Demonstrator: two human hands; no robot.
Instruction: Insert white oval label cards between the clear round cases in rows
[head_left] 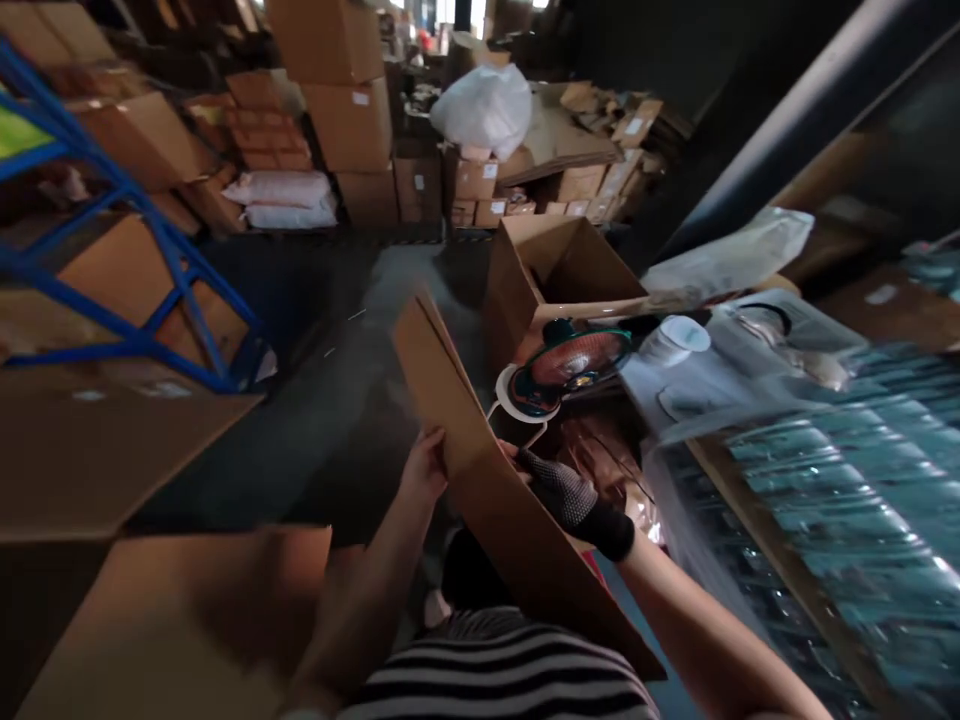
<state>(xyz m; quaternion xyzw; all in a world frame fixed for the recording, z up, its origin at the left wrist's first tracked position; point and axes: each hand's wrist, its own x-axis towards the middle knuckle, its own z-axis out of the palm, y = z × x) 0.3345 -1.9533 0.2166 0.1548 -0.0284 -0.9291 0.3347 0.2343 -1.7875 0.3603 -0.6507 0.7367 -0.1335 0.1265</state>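
Observation:
A folded-flat cardboard box (480, 470) stands on edge in front of my body, slanting from the upper left down to the lower right. My bare left hand (426, 465) grips its left side, the fingers pressed against the board. On the opposite side my right hand (562, 488), in a dark dotted glove with bare fingertips, holds the same cardboard; part of those fingers is hidden by the edge. Just beyond the right hand, a fan (574, 360) with an orange centre sits on a small white round stool (517, 395).
An open carton (562, 260) stands ahead, beyond the fan. Stacked bundles of clear plastic-wrapped items (847, 500) and a white tub (679, 340) are at right. A blue metal frame (127, 190) and large cardboard pieces (112, 450) occupy the left. Stacked boxes (349, 120) line the back.

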